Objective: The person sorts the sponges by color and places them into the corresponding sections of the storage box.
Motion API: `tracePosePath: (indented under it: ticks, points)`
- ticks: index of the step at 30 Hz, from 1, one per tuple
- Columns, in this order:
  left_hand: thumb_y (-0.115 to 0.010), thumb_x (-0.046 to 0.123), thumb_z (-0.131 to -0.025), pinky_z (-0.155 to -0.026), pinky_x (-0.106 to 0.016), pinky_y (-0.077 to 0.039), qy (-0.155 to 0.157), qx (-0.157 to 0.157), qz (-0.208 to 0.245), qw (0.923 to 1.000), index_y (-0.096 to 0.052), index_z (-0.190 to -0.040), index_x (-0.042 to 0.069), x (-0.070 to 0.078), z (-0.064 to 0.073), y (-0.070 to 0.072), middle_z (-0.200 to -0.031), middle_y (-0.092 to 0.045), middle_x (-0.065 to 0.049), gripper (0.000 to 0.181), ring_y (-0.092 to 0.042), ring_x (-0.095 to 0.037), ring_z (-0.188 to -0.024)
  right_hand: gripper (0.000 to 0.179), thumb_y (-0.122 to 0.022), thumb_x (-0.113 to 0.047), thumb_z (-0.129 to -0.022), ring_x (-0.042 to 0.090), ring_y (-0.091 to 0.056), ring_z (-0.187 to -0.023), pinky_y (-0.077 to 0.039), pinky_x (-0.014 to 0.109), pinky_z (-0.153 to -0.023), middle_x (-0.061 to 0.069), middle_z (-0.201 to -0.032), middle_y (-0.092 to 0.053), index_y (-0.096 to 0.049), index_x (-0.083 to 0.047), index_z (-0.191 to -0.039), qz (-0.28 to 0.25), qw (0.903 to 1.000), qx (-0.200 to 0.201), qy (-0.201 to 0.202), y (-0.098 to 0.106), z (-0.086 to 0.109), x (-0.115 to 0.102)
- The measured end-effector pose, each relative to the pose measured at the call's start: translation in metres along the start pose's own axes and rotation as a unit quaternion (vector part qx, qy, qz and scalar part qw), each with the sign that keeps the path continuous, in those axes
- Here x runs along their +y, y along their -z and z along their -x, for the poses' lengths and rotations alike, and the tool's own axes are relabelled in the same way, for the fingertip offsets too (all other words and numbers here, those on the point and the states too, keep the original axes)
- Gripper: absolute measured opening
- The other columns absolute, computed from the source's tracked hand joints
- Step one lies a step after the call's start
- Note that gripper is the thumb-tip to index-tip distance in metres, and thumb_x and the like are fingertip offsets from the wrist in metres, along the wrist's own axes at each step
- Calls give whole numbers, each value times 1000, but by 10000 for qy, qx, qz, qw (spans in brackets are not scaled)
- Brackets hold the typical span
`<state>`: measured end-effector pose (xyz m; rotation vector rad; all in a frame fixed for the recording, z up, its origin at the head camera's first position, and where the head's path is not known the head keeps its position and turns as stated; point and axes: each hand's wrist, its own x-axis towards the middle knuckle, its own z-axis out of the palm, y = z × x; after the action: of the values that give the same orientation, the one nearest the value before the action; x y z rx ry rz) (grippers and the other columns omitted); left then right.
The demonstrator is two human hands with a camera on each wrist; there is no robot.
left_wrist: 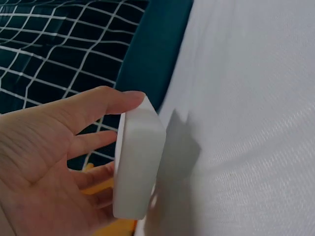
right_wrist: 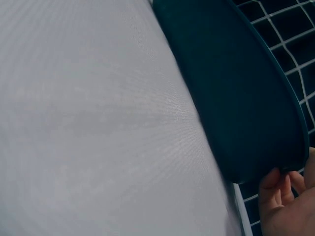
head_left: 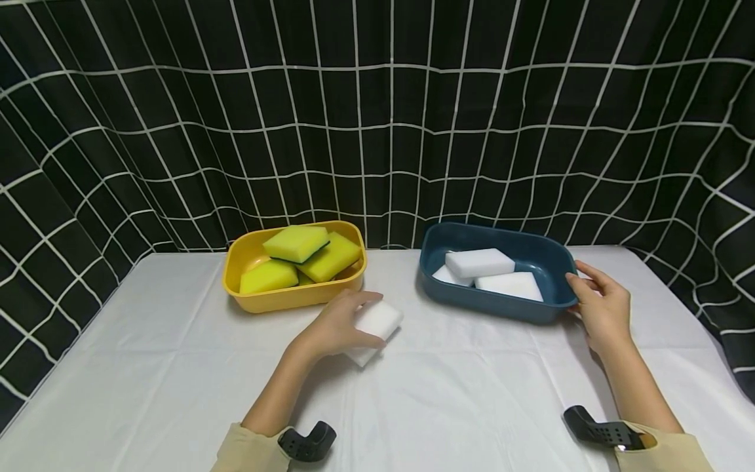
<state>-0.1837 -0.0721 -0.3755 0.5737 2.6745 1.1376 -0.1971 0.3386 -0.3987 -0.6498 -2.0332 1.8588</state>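
My left hand (head_left: 337, 326) pinches a white block sponge (head_left: 382, 319) between thumb and fingers, in front of the yellow bin's right end. In the left wrist view the white sponge (left_wrist: 140, 162) stands on edge in the grip, its shadow falling on the cloth beside it. On the right, my right hand (head_left: 607, 309) grips the right end of a dark blue bin (head_left: 489, 299), with the thumb at the rim. Several white sponges (head_left: 479, 262) lie inside that bin. The right wrist view shows fingers (right_wrist: 270, 189) against the corner of the blue bin (right_wrist: 231, 93).
A yellow bin (head_left: 283, 301) stands at the back left, heaped with several yellow sponges (head_left: 296, 244) that have dark green undersides. White cloth (head_left: 460, 393) covers the table. Behind and at both sides hangs a black curtain (head_left: 389, 151) with a white grid.
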Motion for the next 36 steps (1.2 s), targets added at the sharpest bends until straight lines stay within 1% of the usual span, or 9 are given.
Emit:
tracePosePath:
  ticks: [4, 15, 21, 26, 29, 31, 36]
  points:
    - [-90, 16, -79, -104, -46, -46, -179, -46, 19, 9998, -62, -144, 4, 3, -1, 0, -144, -60, -17, 72, -53, -32, -123, 57, -64, -19, -105, -1, -60, -64, -53, 12, -57, -6, -97, -52, -47, -6, -158, -28, 10000, 14, -42, 1, 1, 0]
    - [-88, 19, -83, -104, -43, -47, -443, -232, -15, 9987, -60, -146, 7, 15, 2, -1, -142, -61, -16, 71, -54, -30, -125, 58, -64, -20, -105, -2, -60, -64, -53, 12, -57, -5, -98, -51, -47, -7, -159, 127, 9999, 48, -33, 2, 2, -1]
    - [-88, 17, -83, -100, -39, -47, -481, -261, -60, 9985, -60, -147, 7, 20, 4, -3, -143, -60, -16, 71, -55, -29, -122, 58, -64, -20, -105, -1, -60, -63, -53, 12, -57, -5, -98, -51, -47, -6, -159, 88, 9999, 51, -45, 3, 1, 0]
    - [-87, 19, -84, -97, -39, -49, -381, -286, 44, 9989, -59, -148, 9, 26, 5, 0, -143, -59, -15, 71, -56, -26, -117, 57, -65, -18, -104, -1, -60, -62, -53, 13, -56, -5, -95, -52, -48, -4, -157, -90, 10000, 29, 24, 2, 0, -1]
    - [-87, 20, -83, -97, -38, -49, -370, -255, 70, 9990, -60, -148, 10, 30, 5, 2, -143, -59, -14, 71, -56, -26, -118, 57, -65, -17, -104, 0, -60, -61, -53, 13, -55, -5, -94, -53, -49, -4, -157, -164, 9999, 15, 41, 1, 0, -1]
    - [-87, 21, -84, -98, -38, -49, -379, -246, 71, 9990, -60, -148, 10, 31, 4, 2, -143, -60, -13, 71, -55, -25, -119, 57, -65, -17, -104, 0, -60, -61, -53, 13, -55, -5, -94, -52, -49, -4, -157, -118, 9999, 19, 43, 0, 0, 0]
    - [-85, 24, -87, -101, -41, -51, -379, -300, 134, 9987, -60, -149, 11, 36, 0, -2, -142, -60, -13, 68, -57, -27, -121, 57, -65, -17, -104, 0, -59, -61, -52, 13, -55, -6, -93, -52, -49, -4, -156, -81, 9999, 44, 56, 2, -1, 1]
